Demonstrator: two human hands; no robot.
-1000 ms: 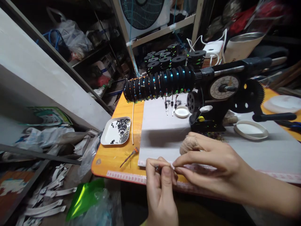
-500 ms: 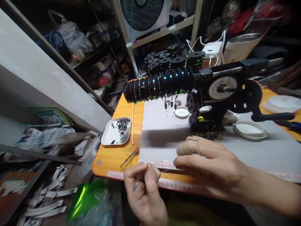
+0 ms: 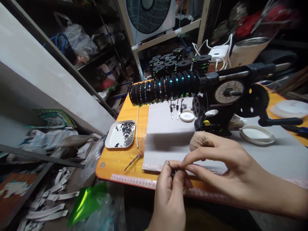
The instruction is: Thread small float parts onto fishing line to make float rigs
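Observation:
My left hand [image 3: 169,195] is closed in a pinch on a tiny dark piece [image 3: 172,173] at the near edge of the orange table [image 3: 120,160]. My right hand [image 3: 221,166] has its forefinger and thumb pinched right against the left fingertips; its forefinger wears a tan bandage wrap [image 3: 198,140]. What the right fingers grip is too fine to make out. Both hands hover over the grey mat [image 3: 166,141] and the tape measure strip [image 3: 134,181]. Behind them stands a black winding machine [image 3: 223,99] with a row of black spools [image 3: 166,88] on its shaft.
A white tray of small black parts [image 3: 120,134] lies at the left of the table, with a thin stick [image 3: 137,126] and a small orange-tipped tool [image 3: 133,159] beside it. White lids [image 3: 187,115] [image 3: 257,134], stacked spools [image 3: 178,61] and cluttered shelves [image 3: 79,41] surround the table.
My left hand had drawn away to the lower left half a second ago; it has come back up against my right fingertips, which rose slightly off the mat.

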